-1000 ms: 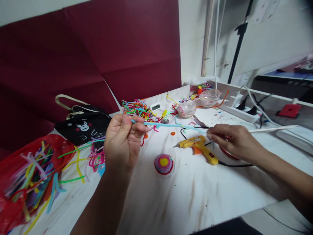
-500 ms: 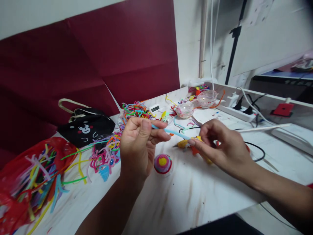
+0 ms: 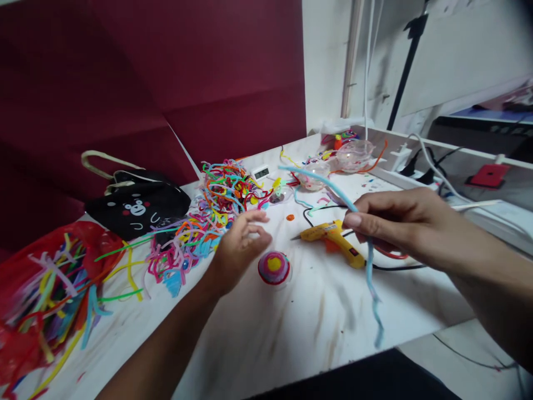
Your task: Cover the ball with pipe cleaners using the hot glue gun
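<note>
My right hand (image 3: 400, 225) pinches a light blue pipe cleaner (image 3: 368, 266) near its middle; one end arcs up and left over the table, the other hangs down past the table's front edge. My left hand (image 3: 241, 247) hovers empty with fingers loosely spread, just left of a round coiled disc (image 3: 273, 268) of pink, purple and yellow. A yellow glue gun (image 3: 333, 241) lies on the white table (image 3: 300, 333) below my right hand.
A pile of coloured pipe cleaners (image 3: 208, 216) lies left of centre. A red bag (image 3: 45, 289) holds more at far left, beside a black bear-print bag (image 3: 135, 208). Clear bowls (image 3: 353, 153), a small digital timer (image 3: 261, 173) and a power strip (image 3: 400, 166) sit at the back.
My left hand let go of the blue pipe cleaner and dropped toward the coiled disc. My right hand now holds the pipe cleaner alone and has lifted it.
</note>
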Demonstrator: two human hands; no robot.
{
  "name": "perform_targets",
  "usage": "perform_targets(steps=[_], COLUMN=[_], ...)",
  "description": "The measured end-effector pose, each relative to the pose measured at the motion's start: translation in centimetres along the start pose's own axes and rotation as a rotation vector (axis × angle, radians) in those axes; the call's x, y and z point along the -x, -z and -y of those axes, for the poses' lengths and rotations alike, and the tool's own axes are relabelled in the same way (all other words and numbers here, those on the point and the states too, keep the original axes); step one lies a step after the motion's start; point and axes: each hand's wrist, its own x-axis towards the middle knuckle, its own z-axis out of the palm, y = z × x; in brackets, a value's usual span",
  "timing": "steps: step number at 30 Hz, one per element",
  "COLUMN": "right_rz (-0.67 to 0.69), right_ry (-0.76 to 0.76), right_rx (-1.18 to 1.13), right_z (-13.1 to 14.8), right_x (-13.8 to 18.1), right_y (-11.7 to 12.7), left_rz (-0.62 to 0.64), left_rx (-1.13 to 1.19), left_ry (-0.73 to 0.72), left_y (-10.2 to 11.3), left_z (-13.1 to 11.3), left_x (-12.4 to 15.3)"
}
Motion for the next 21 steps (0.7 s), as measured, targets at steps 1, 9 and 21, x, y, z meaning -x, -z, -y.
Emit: perform_targets(steps=[1,9,21], right_rz=[0.064,0.351,0.027], right_ry=[-0.069,-0.246,-0.151], right_rx=[-0.05,0.085,1.041], right_z=[-0.5,-6.8,-9.7], right_x=[-0.1,-0.5,2.2], right_y=[0.0,-5.0,-2.0], left_rz=[0.063,0.373,0.209], left_rx=[-0.156,-0.644,-0.585], left_ry=[0.048,0.148,-0.02], left_y=[0.2,-0.5,-0.5], left_z=[1.0,4.4,7.1], left_x=[0.5,2.7,2.6])
